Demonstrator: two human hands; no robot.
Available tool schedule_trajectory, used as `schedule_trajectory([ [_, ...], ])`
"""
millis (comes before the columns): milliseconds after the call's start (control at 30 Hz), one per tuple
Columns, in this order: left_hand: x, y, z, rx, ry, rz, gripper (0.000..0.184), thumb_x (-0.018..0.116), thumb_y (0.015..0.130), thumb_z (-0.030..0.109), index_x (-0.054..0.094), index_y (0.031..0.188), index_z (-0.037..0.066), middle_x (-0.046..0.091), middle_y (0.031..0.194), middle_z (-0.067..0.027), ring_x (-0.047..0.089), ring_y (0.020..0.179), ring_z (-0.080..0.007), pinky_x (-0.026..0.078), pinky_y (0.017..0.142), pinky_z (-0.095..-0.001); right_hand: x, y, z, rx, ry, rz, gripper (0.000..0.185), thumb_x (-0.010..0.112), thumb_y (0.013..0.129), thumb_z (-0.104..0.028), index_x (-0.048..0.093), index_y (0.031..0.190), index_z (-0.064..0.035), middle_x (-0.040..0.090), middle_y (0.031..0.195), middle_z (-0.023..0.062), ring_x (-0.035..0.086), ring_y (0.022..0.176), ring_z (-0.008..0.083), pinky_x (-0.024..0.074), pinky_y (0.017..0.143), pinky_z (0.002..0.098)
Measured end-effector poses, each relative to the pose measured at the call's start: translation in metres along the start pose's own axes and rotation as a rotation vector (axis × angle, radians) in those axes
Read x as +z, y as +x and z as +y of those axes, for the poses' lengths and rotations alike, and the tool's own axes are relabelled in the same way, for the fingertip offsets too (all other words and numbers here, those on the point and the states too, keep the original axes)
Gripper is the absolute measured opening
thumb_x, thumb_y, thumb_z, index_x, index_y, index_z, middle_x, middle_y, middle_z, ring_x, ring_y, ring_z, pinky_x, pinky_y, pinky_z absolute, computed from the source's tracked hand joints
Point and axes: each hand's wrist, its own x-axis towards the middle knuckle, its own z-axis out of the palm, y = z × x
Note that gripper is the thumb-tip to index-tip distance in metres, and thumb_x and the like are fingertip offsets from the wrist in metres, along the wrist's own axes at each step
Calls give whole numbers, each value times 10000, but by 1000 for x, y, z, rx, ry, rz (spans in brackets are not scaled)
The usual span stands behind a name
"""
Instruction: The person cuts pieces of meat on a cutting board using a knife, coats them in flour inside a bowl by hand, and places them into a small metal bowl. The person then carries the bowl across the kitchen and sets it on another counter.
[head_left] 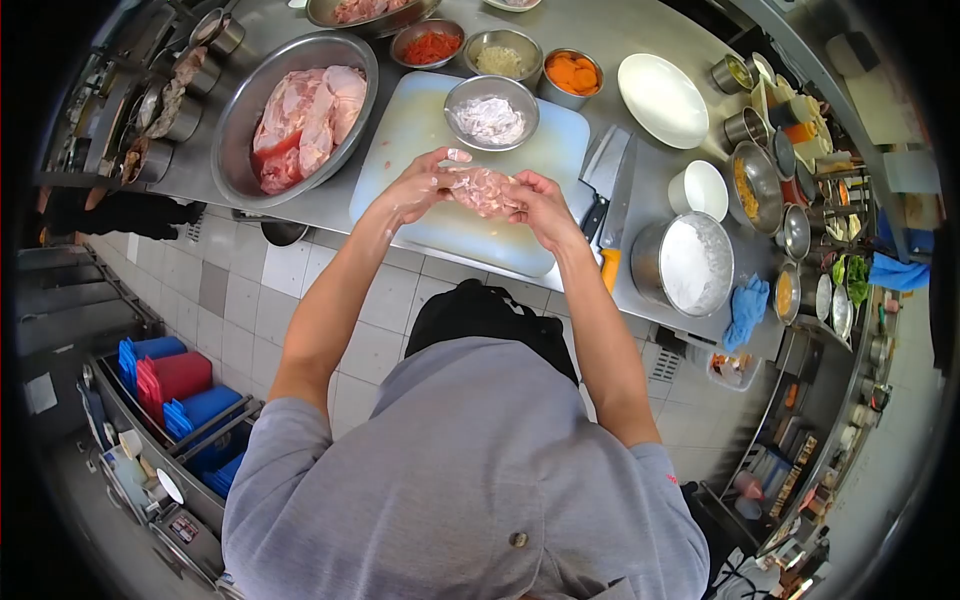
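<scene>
The left hand [412,190] and right hand [546,212] both grip the raw meat [482,193] above the cutting board [420,115], near side of the metal bowl [492,86]. Powdery fingers could let it slip; a knock might spill the bowl's white powder.

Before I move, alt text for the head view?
Left hand and right hand hold a raw meat piece over a cutting board, a bowl of whitish food beyond. A large bowl of meat sits left; knives and a pot of white powder right.
</scene>
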Motion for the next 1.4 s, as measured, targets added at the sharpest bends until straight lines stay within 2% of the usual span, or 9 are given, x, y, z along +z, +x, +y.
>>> schedule_trajectory([
  [200, 11, -3, -2, -34, -202, 99, 481, 615, 884, 41, 370, 1296, 83, 584, 1171, -147, 637, 1021, -227, 543, 854, -395, 18, -4, 0, 152, 55, 121, 126, 608, 946, -212, 613, 968, -87, 643, 847, 24, 618, 729, 120, 486, 618, 255],
  [300, 13, -4, -10, 61, -7, 42, 559, 617, 856, -5, 329, 1324, 97, 566, 1198, -155, 637, 1006, -211, 547, 830, -368, 15, -1, 10, 47, -151, 145, 135, 589, 956, -230, 613, 988, -101, 651, 882, 16, 625, 779, 122, 484, 665, 266],
  [500, 9, -11, -5, 47, -1, 135, 512, 588, 844, -57, 378, 1288, 87, 614, 1144, -154, 629, 982, -183, 518, 792, -295, 7, 2, 18, 8, -82, 176, 136, 596, 951, -236, 620, 1016, -120, 659, 952, 0, 620, 888, 110, 471, 758, 277],
  [600, 1, -5, -17, 155, -27, 104, 459, 576, 872, -48, 393, 1275, 74, 635, 1122, -145, 633, 975, -184, 507, 780, -279, 9, -4, 16, 19, -16, 172, 168, 602, 943, -242, 636, 1027, -101, 658, 987, 10, 616, 886, 108, 473, 744, 278],
  [833, 43, -5, 2, 188, -42, 150, 400, 555, 959, 48, 345, 1299, 43, 638, 1118, -140, 650, 987, -196, 548, 803, -338, 2, -25, 0, -97, -27, 155, 202, 604, 948, -258, 638, 1028, -75, 654, 1000, 28, 620, 897, 124, 482, 739, 270],
  [900, 61, 1, 11, 151, -24, 142, 403, 549, 966, 58, 332, 1305, 40, 638, 1119, -140, 650, 993, -199, 557, 806, -351, -3, -39, -9, -132, -170, 230, 212, 624, 936, -229, 629, 1058, -56, 656, 1003, 37, 619, 904, 128, 493, 760, 284],
  [1067, 105, 22, 21, 122, -2, -26, 412, 580, 938, 55, 388, 1302, 70, 623, 1169, -123, 653, 1019, -214, 553, 850, -355, -17, -70, -34, -527, -312, 304, 354, 696, 871, -102, 579, 1195, -20, 667, 1041, 73, 619, 927, 134, 516, 800, 307],
  [1200, 130, 45, 20, 100, -57, -139, 550, 686, 858, 42, 375, 1311, 67, 606, 1162, -149, 639, 1018, -226, 557, 814, -343, -46, -84, -47, -553, -310, 240, 284, 672, 883, -74, 608, 1151, -6, 684, 973, 72, 630, 856, 118, 515, 752, 271],
  [1400, 182, 53, 40, 41, 144, -264, 611, 659, 781, -68, 376, 1307, 63, 589, 1200, -184, 633, 1043, -238, 550, 836, -330, -83, -113, -51, -546, -259, 328, 177, 622, 883, -16, 665, 1054, 9, 687, 821, 38, 610, 703, 64, 498, 641, 219],
])
